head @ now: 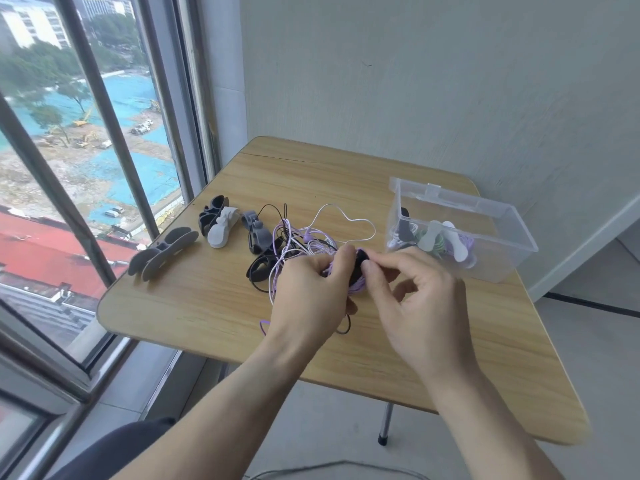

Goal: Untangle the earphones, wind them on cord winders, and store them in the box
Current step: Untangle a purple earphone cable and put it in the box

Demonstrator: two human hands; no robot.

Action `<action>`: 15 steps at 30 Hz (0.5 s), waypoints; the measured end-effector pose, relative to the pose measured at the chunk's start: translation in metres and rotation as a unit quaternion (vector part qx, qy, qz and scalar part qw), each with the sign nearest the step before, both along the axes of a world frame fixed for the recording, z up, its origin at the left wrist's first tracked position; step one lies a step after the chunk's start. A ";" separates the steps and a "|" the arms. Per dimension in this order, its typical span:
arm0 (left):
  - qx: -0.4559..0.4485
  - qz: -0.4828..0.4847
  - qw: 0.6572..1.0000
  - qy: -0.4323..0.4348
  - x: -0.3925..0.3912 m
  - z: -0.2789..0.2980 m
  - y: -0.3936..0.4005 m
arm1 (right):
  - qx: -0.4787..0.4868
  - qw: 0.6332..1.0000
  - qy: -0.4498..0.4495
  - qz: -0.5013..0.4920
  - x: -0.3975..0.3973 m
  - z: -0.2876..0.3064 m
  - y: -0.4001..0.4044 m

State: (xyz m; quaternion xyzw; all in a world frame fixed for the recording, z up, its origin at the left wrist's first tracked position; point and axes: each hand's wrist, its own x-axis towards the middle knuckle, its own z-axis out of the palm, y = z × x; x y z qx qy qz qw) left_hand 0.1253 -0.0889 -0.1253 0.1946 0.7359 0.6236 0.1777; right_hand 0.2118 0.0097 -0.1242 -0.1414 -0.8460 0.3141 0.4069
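A tangle of purple, white and black earphone cords (298, 244) lies on the middle of the wooden table (194, 299). My left hand (308, 292) grips a black cord winder (360, 268) wrapped in purple cord, just above the tangle. My right hand (412, 285) pinches the winder's top edge with thumb and forefinger. Empty winders lie to the left: a grey one (162, 251), a dark grey one (211, 214), a white one (223, 226), a grey one (254, 230) and a black one (259, 268). The clear plastic box (498, 237) at the right holds several wound earphones (433, 240).
The table stands against a white wall on the right and a large window (86, 168) on the left. Its near edge is bare wood. A thin cable (339, 465) runs across the floor below, beside a table leg (386, 424).
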 end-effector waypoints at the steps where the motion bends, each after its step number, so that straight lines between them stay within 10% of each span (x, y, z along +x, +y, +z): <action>1: 0.012 -0.004 0.999 -0.031 0.001 0.000 0.000 | 0.019 1.000 -0.005 -0.010 -0.002 -0.001 -0.001; 15: -0.038 0.058 0.987 0.147 0.009 0.001 0.001 | 0.027 0.999 -0.007 -0.047 -0.001 0.002 -0.011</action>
